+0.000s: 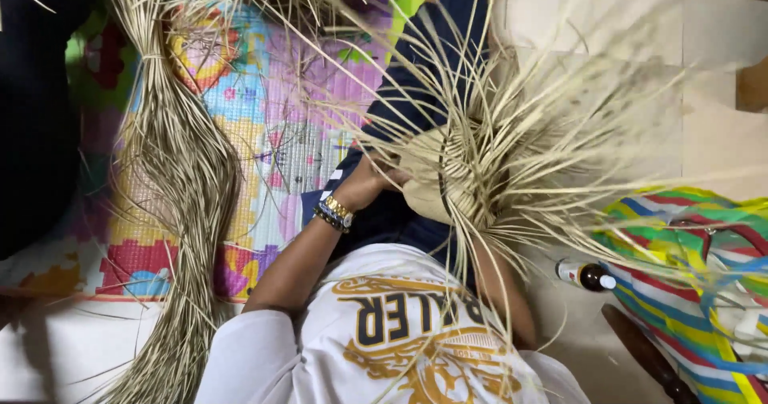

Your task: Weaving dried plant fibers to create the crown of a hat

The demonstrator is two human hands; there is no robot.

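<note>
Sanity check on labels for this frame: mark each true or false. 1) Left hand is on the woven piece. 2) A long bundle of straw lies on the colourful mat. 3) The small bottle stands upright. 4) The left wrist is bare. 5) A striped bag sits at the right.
1) True: the left hand rests on the woven piece, whose loose strands fan outward.
2) True: the straw bundle lies along the colourful mat.
3) False: the small brown bottle lies on its side on the floor.
4) False: the wrist wears bracelets.
5) True: the striped bag is at the right edge.
The right hand is hidden behind the strands; its grip cannot be judged.
</note>
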